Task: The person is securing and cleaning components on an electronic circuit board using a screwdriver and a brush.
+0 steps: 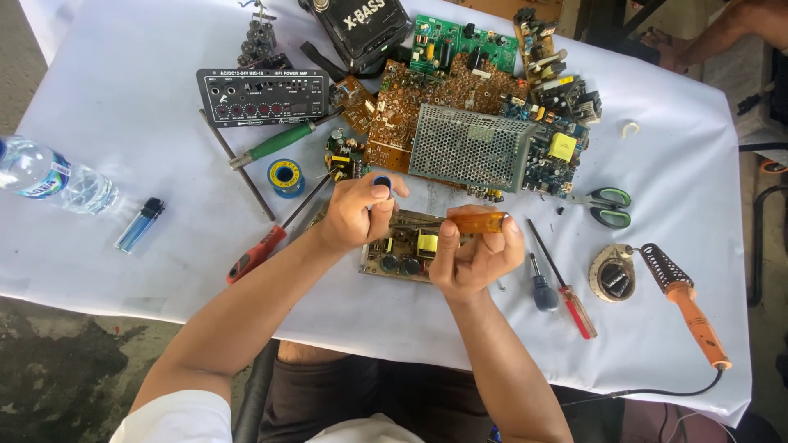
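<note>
We count three loose screwdrivers on the white table cloth (pixel 123 98): a green-handled one (pixel 279 141), a red-handled one (pixel 258 250) at left, and a slim red one (pixel 566 283) at right (beside a stubby grey driver (pixel 542 289)). Our right hand (pixel 474 258) curls its fingers around a fourth, an amber translucent-handled screwdriver (pixel 476 221), held level. Our left hand (pixel 357 209) pinches a small blue round part (pixel 382 182) above the brown circuit board with yellow transformer (pixel 406 250), lying between both hands.

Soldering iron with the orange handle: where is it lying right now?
In the head view the soldering iron lies on the white table cover at the person's far right, beside its round stand, right of the red screwdriver.
</note>
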